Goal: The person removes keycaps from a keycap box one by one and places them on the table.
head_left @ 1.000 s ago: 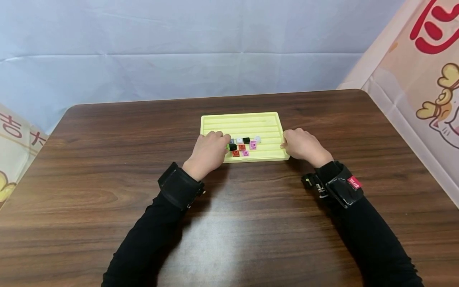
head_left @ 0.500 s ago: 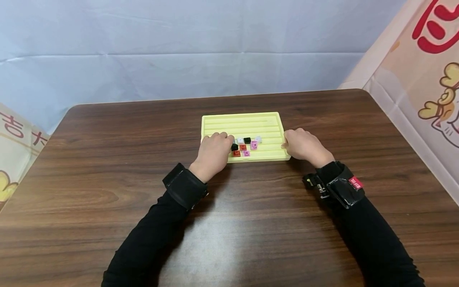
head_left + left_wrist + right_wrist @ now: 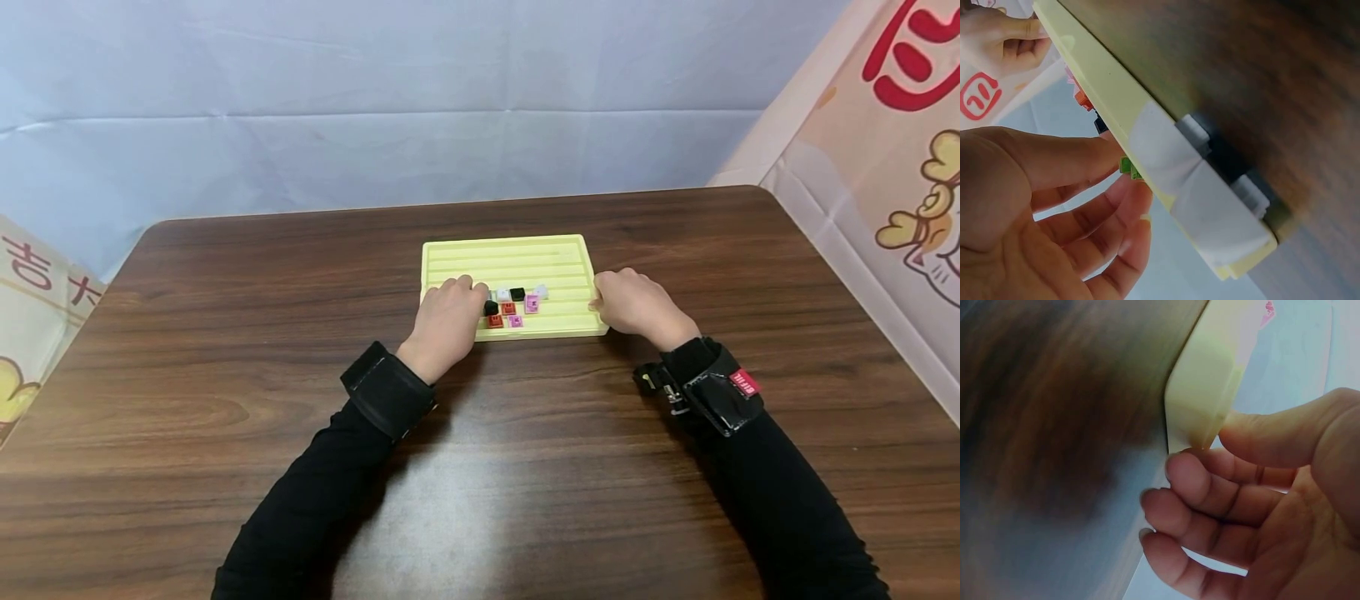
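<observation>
A pale yellow ridged board (image 3: 510, 260) lies on the table, with several small coloured blocks on its lower half. My left hand (image 3: 447, 321) is over the board's left part. In the left wrist view, its thumb and fingertips pinch a small green block (image 3: 1129, 167) at the board's surface. Beside that hand are a black block (image 3: 491, 307), a red block (image 3: 495, 321) and a pink block (image 3: 532, 304). My right hand (image 3: 637, 308) grips the board's right edge near the front corner, thumb on top and fingers at its side.
The board rests on a dark wooden table (image 3: 300, 275). A pale blue cloth (image 3: 360, 100) hangs behind it. Printed panels (image 3: 892, 200) stand at the right and left. In the left wrist view, two light tabs (image 3: 1250, 195) show at the board's near side.
Between a second and half a second ago, my left hand shifted slightly right, and the green piece became hidden in the head view. The right hand keeps its grip on the board.
</observation>
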A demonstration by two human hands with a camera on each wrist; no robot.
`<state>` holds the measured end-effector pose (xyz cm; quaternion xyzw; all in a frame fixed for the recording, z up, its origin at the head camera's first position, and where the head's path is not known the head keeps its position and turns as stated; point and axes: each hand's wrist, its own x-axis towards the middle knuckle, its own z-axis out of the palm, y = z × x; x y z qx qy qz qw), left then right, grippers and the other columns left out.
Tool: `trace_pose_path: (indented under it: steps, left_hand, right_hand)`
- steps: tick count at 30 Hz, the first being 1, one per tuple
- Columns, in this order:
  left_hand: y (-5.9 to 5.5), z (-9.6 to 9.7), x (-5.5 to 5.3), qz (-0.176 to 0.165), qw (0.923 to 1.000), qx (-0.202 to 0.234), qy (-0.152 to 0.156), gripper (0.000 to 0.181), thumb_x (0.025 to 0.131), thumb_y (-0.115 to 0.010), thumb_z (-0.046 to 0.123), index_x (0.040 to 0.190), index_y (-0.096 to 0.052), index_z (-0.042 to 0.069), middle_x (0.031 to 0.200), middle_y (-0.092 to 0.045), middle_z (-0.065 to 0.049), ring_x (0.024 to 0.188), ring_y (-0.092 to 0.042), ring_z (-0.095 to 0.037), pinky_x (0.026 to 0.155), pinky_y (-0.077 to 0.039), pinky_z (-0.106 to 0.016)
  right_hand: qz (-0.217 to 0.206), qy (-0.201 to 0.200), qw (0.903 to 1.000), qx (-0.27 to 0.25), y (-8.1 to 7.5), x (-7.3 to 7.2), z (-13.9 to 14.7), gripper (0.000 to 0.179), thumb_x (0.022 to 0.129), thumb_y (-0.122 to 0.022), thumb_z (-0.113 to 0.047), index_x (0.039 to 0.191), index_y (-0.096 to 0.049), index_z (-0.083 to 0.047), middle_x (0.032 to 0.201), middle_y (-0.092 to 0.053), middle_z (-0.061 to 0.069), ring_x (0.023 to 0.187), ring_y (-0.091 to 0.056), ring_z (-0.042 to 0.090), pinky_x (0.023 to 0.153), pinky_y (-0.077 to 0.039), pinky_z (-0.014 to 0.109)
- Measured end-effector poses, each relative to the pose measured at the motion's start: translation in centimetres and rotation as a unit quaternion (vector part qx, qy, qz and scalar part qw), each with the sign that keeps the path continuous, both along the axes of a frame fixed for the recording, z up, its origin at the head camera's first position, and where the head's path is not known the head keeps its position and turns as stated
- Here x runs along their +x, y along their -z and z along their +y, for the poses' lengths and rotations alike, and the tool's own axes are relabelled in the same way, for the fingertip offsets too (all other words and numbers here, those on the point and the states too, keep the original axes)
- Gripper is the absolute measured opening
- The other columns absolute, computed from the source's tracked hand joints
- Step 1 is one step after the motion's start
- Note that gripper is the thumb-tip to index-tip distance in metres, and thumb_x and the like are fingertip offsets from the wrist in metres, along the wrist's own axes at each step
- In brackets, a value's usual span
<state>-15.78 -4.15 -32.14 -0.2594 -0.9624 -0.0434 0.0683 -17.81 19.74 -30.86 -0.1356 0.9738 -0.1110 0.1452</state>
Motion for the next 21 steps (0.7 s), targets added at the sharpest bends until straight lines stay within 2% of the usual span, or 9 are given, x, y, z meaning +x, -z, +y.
trace_pose_path:
  steps: [9,21]
  left_hand:
    - [-0.08,-0.03,0.14,-0.01,1.0,0.0,0.001,0.012,0.087,-0.055,-0.001,0.095,-0.064,-0.003,0.084,-0.056,-0.015,0.073,-0.055,-0.025,0.064,-0.047,-0.034]
    - [-0.77,-0.45,0.96,-0.03,0.9986,0.039,0.019,0.015,0.089,-0.05,-0.005,0.094,-0.064,-0.006,0.08,-0.052,-0.016,0.067,-0.05,-0.022,0.061,-0.043,-0.029]
  right_hand:
    - [-0.002,0.0,1.0,0.0,0.02,-0.05,-0.05,0.013,0.092,-0.052,-0.01,0.084,-0.051,0.0,0.067,-0.044,0.01,0.058,-0.042,0.022,0.057,-0.032,0.034]
    - [0.0,0.004,1.0,-0.001,0.03,-0.03,0.04,0.015,0.092,-0.052,-0.01,0.08,-0.049,-0.002,0.066,-0.042,0.009,0.058,-0.041,0.022,0.057,-0.032,0.034]
